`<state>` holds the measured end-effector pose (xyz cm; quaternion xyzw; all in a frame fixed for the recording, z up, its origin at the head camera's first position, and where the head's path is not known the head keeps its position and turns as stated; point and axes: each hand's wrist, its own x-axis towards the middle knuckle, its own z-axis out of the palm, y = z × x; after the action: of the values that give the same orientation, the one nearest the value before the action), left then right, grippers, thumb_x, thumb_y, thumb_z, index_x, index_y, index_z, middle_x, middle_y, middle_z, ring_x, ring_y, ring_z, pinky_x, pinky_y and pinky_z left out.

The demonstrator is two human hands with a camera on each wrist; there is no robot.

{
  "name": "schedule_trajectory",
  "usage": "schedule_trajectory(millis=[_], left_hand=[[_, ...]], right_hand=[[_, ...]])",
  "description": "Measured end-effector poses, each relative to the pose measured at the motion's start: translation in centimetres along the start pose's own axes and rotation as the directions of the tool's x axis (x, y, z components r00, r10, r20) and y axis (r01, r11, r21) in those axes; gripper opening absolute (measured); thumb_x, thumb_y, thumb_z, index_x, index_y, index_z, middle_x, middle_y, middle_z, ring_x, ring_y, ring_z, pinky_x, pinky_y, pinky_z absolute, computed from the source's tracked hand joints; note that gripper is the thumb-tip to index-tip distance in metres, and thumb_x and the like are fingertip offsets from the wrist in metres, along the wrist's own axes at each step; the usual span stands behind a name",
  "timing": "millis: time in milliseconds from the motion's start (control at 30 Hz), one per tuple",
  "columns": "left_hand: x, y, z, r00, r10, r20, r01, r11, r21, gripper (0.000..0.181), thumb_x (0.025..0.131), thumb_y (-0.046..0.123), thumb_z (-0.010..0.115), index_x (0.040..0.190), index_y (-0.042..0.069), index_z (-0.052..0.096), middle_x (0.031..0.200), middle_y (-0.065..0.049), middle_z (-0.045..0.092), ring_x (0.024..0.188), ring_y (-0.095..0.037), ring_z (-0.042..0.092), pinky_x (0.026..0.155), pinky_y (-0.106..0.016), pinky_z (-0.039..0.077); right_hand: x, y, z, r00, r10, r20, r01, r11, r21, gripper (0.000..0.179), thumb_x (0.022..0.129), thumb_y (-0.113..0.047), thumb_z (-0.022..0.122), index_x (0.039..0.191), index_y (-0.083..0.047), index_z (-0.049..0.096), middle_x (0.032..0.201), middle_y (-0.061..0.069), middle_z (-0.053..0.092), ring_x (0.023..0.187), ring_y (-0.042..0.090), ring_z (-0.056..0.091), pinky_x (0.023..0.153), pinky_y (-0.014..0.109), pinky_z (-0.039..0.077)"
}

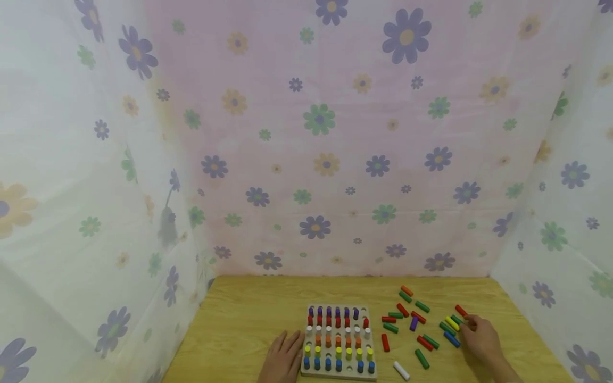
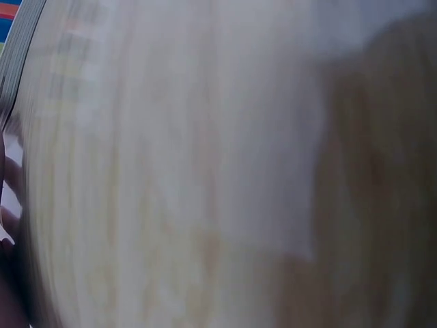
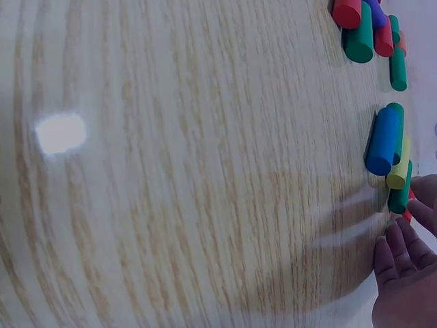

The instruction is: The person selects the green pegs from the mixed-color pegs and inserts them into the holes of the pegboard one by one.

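Right hand (image 1: 481,340) at the loose pegs (image 1: 422,359), left hand (image 1: 283,357) by the pegboard (image 1: 335,374)

Head view: The pegboard lies at the lower centre of the frame on a wood-grained table (image 1: 249,319). From top to bottom stand rows of purple (image 1: 337,311), red (image 1: 338,322), white (image 1: 348,331), orange (image 1: 338,341), yellow (image 1: 348,352) and blue pegs (image 1: 339,365), with at least one unfilled hole in each row. The left hand lies with fingers extended at the board's left edge; whether it touches cannot be told. The loose pegs are scattered over the lower right, most of them green or red, with a white peg (image 1: 402,371) near the bottom edge. The right hand's fingertips are by a small cluster that includes a yellow peg (image 1: 452,323) and a blue peg (image 1: 452,339). Flowered cloth (image 1: 345,133) fills the upper frame.

Left wrist view: Mostly blurred tabletop. A coloured strip of the board shows in the upper left corner, and parts of fingers at the left edge.

Right wrist view: At the right edge, the fingertips are close to a green peg (image 3: 400,195) beside the yellow one; a red peg is partly hidden there. Whether they pinch a peg cannot be told. The lower fingers are loosely extended. More loose pegs lie at the upper right.
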<state>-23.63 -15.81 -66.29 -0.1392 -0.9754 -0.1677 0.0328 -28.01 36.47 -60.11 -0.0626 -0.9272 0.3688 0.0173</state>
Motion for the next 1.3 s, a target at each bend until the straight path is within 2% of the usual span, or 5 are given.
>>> schedule_trajectory(millis=[400, 600, 833, 1067, 1300], left_hand=[[0.1, 0.1, -0.3, 0.997, 0.049, -0.067, -0.046, 0.998, 0.047, 0.053, 0.1, 0.054, 0.02, 0.144, 0.032, 0.04, 0.144, 0.003, 0.044, 0.134, -0.035, 0.032, 0.108, -0.055, 0.027], [0.0, 0.0, -0.1, 0.997, 0.061, -0.054, -0.06, 0.998, 0.023, 0.053, 0.099, 0.054, 0.022, 0.144, 0.032, 0.039, 0.145, 0.002, 0.042, 0.135, -0.035, 0.03, 0.108, -0.057, 0.025], [-0.1, -0.2, 0.1, 0.993, 0.095, -0.07, -0.091, 0.994, 0.066, 0.05, 0.101, 0.051, 0.023, 0.143, 0.031, 0.041, 0.143, 0.0, 0.044, 0.131, -0.039, 0.034, 0.103, -0.06, 0.03], [-0.3, 0.2, -0.1, 1.0, 0.024, -0.004, -0.024, 1.0, -0.011, 0.053, 0.098, 0.057, 0.02, 0.145, 0.036, 0.035, 0.147, 0.002, 0.039, 0.137, -0.036, 0.027, 0.11, -0.056, 0.021], [-0.4, 0.5, -0.2, 1.0, 0.008, -0.013, -0.008, 1.0, -0.019, 0.053, 0.098, 0.057, 0.021, 0.145, 0.036, 0.035, 0.147, 0.003, 0.039, 0.138, -0.034, 0.026, 0.112, -0.055, 0.018]], right_hand=[[0.4, 0.0, -0.2, 1.0, -0.006, -0.023, 0.005, 1.0, -0.012, 0.036, 0.093, -0.016, 0.053, 0.111, 0.015, 0.056, 0.1, 0.024, 0.061, 0.088, 0.035, 0.059, 0.07, 0.045, 0.053], [0.5, 0.2, -0.2, 1.0, 0.02, -0.008, -0.02, 1.0, -0.014, 0.04, 0.093, -0.023, 0.054, 0.11, 0.013, 0.058, 0.103, 0.026, 0.06, 0.091, 0.038, 0.059, 0.071, 0.045, 0.053], [0.4, 0.5, 0.1, 0.999, 0.039, -0.004, -0.039, 0.999, 0.003, 0.042, 0.092, -0.025, 0.056, 0.108, 0.013, 0.059, 0.1, 0.024, 0.061, 0.088, 0.035, 0.06, 0.069, 0.043, 0.054], [0.7, 0.9, 0.3, 0.999, 0.024, -0.03, -0.024, 1.0, -0.014, 0.038, 0.091, -0.023, 0.06, 0.103, 0.013, 0.061, 0.091, 0.018, 0.064, 0.08, 0.028, 0.061, 0.066, 0.04, 0.054], [0.6, 0.8, -0.3, 0.999, 0.039, 0.017, -0.039, 0.999, 0.025, 0.04, 0.092, -0.028, 0.059, 0.097, 0.011, 0.063, 0.087, 0.013, 0.065, 0.077, 0.023, 0.061, 0.064, 0.038, 0.054]])
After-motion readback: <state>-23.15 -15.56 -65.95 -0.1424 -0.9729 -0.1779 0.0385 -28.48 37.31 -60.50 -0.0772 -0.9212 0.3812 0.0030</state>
